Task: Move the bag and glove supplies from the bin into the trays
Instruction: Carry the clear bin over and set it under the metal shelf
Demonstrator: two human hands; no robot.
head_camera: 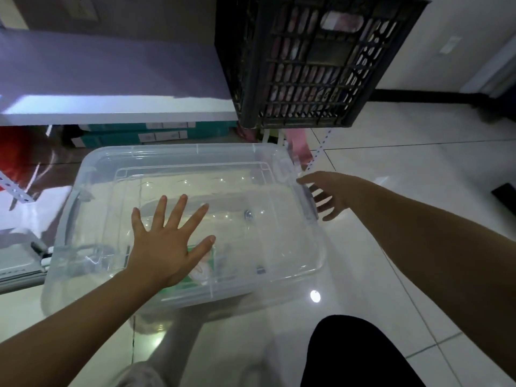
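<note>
Hands [170, 244] [329, 196] splayed over clear, rounded plastic bin [279, 163].

Two bare forearms with no sleeves, no watch, rings or bracelets, left hand [167, 247] with short unpainted nails, right hand [329, 194] likewise bare, black trouser leg [357, 356] at the near right, grey shoe toe [134, 375] at the near edge

The floor [418, 191] is being covered by glossy white tiles, and a bright spot of light [315, 296] is being reflected near the bottom. A white shelf [117, 113] is being lit along its front edge, with teal boxes [156, 132] being kept beneath. A black slatted crate [315, 60] is being supported at its right end.
</note>
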